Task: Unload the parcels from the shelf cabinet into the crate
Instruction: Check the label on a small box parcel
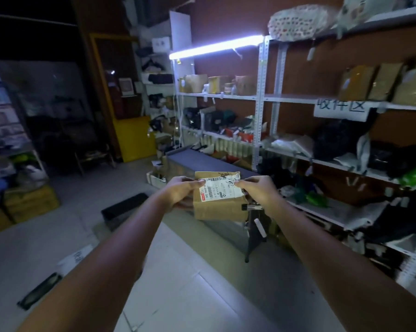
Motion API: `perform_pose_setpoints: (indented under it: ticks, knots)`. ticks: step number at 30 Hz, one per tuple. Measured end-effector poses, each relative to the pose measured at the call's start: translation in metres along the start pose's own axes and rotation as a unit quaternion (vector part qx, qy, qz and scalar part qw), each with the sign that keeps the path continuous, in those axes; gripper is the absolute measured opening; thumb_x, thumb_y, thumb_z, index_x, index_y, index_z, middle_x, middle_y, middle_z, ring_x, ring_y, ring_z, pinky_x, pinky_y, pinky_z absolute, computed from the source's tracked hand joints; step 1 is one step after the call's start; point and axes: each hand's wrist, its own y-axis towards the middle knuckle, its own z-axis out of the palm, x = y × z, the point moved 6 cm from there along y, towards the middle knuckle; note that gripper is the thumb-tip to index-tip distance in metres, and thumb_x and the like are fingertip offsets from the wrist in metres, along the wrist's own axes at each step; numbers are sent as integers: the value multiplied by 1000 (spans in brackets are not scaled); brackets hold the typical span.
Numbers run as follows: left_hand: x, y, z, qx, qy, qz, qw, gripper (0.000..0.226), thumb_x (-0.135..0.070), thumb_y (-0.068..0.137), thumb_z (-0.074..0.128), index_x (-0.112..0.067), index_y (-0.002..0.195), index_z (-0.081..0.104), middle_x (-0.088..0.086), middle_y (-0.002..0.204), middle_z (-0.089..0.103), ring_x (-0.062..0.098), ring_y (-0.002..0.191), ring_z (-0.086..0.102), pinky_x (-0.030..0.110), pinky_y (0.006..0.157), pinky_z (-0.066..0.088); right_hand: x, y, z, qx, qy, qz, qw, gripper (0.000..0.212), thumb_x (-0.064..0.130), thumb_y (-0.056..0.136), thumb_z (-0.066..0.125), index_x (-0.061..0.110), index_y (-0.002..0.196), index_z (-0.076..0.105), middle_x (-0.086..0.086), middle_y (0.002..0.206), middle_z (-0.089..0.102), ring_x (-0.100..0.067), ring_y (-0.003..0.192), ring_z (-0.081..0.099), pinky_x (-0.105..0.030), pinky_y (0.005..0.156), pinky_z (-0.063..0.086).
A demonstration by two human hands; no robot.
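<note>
Tiled floor [178,283], seemingly crumpled cardboard parcel [220,208], left hand [182,192], right hand [257,190], each grip clamped on it

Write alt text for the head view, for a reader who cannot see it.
The left hand and right hand hold a small cardboard parcel with a white shipping label out in front of the person. White metal shelves stacked with parcels line the dim room's right side.

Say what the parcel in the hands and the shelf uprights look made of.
Parcel: brown cardboard by the look, matt, with creased, dented edges. Its white label seems to be printed paper, with a barcode and pen marks. Shelf uprights: likely painted metal, white, with rows of punched holes along the angle strip.
</note>
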Motion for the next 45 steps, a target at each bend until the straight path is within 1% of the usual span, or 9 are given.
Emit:
perform_pose_setpoints:
  ticks: [3,7,10,16,23,29,34,40,45]
  knots:
    - [15,32,-44,-24,-10,-8,1000,35,-33,91,70,-13,118,61,6,98,77,21,89,74,35,69,60,10,37,50,17,-9,-4,1000,14,31,81,79,17,81,75,4,75,76,-17,79,74,-42,81,61]
    - [33,77,-106,-36,-13,-14,999,35,-32,92,67,-13,120,61,7,100,76,23,93,73,41,81,60,27,81,117,25,-12,-9,1000,13,31,82,79,19,81,74,5,75,76,-15,79,73,-37,79,59]
    - [40,112,-160,-41,-23,-11,999,32,-29,92,68,-14,120,61,6,100,76,23,93,73,42,86,60,46,113,170,25,-14,-16,999,14,31,83,77,17,83,74,2,78,75,-14,77,70,-30,69,54]
    - [41,178,-268,-45,-12,-7,999,31,-30,93,68,-16,119,62,5,98,76,18,84,74,34,70,62,88,177,274,29,-5,-20,999,15,31,83,76,16,85,75,-2,81,75,-14,70,67,-26,61,51]
    - [41,247,-353,-54,-18,6,998,20,-29,95,64,-18,112,63,5,99,75,21,94,72,41,85,60,122,253,359,50,-12,-23,998,14,34,83,77,21,82,73,-2,85,76,-18,85,72,-34,79,58]
    - [43,307,-389,-69,-14,2,998,9,-29,97,61,-22,102,63,1,96,74,18,92,69,33,73,58,127,327,405,63,-21,-24,998,13,36,82,77,24,78,72,-2,85,76,-20,90,72,-40,87,59]
    - [39,367,-406,-95,-9,-5,995,16,-32,97,61,-21,107,65,0,93,77,18,91,71,34,75,58,127,404,428,86,-13,-26,996,24,40,74,79,16,77,78,-4,81,77,-27,89,74,-50,85,59]
    - [21,444,-414,-116,-6,-17,993,21,-32,97,60,-17,110,67,0,93,77,20,92,71,38,81,57,137,494,441,119,-9,-47,992,28,40,74,80,19,92,79,0,87,77,-20,91,72,-44,88,59]
    - [7,506,-421,-136,-16,-22,990,23,-32,96,62,-16,111,68,1,93,77,21,91,71,36,75,57,143,564,450,122,-2,-47,991,15,38,74,83,25,76,76,2,89,76,-17,95,70,-42,92,57]
